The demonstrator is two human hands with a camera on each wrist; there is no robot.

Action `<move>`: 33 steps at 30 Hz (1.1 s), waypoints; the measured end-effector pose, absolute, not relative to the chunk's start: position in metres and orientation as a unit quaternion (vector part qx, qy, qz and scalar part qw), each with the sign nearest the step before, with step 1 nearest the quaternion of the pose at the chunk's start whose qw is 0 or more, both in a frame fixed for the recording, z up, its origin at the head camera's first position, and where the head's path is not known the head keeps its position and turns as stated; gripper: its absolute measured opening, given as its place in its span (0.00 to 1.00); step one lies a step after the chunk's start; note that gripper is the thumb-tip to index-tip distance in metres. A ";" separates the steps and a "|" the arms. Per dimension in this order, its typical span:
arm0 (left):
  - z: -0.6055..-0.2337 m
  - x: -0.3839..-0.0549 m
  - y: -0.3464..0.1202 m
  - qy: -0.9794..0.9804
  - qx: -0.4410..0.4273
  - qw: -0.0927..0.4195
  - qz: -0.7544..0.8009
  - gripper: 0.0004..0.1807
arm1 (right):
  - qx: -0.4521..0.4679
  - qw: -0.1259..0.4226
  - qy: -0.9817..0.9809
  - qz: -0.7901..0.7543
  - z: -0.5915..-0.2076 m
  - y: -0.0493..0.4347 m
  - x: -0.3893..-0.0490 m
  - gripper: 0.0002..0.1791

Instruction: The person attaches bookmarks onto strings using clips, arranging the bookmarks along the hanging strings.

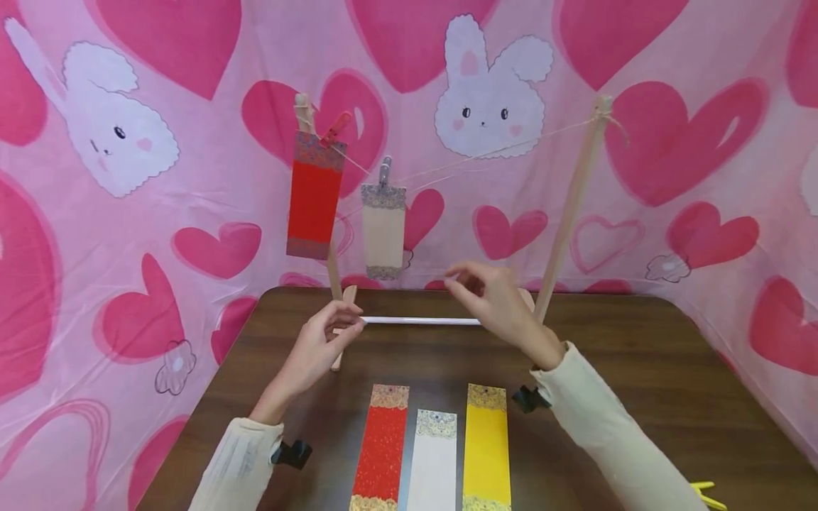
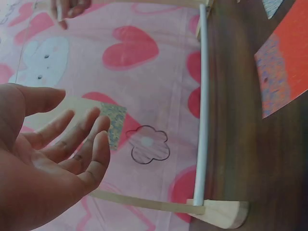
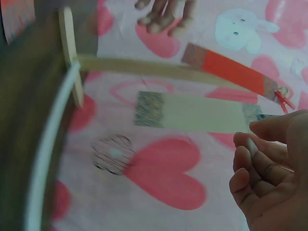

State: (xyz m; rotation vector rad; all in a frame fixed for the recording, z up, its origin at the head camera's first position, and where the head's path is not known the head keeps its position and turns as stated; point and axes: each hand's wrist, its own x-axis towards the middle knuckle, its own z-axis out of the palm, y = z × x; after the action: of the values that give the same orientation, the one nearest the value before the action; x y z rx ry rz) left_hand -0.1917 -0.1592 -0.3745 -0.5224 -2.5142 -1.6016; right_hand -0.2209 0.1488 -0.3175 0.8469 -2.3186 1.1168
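Note:
A string (image 1: pixel 543 135) runs between two wooden posts. From it hang a red paper strip (image 1: pixel 314 206) on a red clothespin (image 1: pixel 336 128) and a white paper strip (image 1: pixel 383 234) on a grey clothespin (image 1: pixel 385 172), both with patterned ends. My left hand (image 1: pixel 322 344) is raised below the red strip, fingers loosely bent and nothing in them. To the right of the white strip hovers my right hand (image 1: pixel 498 301), loosely curled, with a gap between thumb and index finger in the right wrist view. Both hands overlap the ends of a white rod (image 1: pixel 422 321) in the head view.
On the table lie a red strip (image 1: pixel 381 447), a white strip (image 1: pixel 434 461) and a yellow strip (image 1: pixel 487 447). The right post (image 1: pixel 571 213) leans beyond my right hand. A yellow object (image 1: pixel 706 490) lies at the front right. A heart-patterned cloth (image 1: pixel 211 305) hangs behind.

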 end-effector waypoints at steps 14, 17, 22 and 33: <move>-0.408 -0.152 -0.143 -0.850 -0.161 -0.008 -0.502 0.15 | 0.198 0.148 -0.864 0.438 -0.399 0.195 -0.161 0.06; -0.415 -0.144 -0.144 -0.864 -0.149 -0.029 -0.480 0.15 | 0.172 0.149 -0.873 0.432 -0.408 0.216 -0.151 0.07; -0.426 -0.137 -0.145 -0.879 -0.140 -0.054 -0.453 0.16 | 0.131 0.172 -0.889 0.404 -0.421 0.251 -0.136 0.08; -0.447 -0.160 -0.134 -0.885 -0.222 -0.109 -0.395 0.20 | 0.013 0.183 -0.922 0.340 -0.460 0.313 -0.100 0.06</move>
State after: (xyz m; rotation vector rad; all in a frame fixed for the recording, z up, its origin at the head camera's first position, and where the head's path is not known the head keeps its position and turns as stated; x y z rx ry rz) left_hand -0.1598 -0.1340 -0.4466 -0.7499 -2.9903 -1.3353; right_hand -0.1001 0.3128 -0.4595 0.0360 -2.6021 0.9586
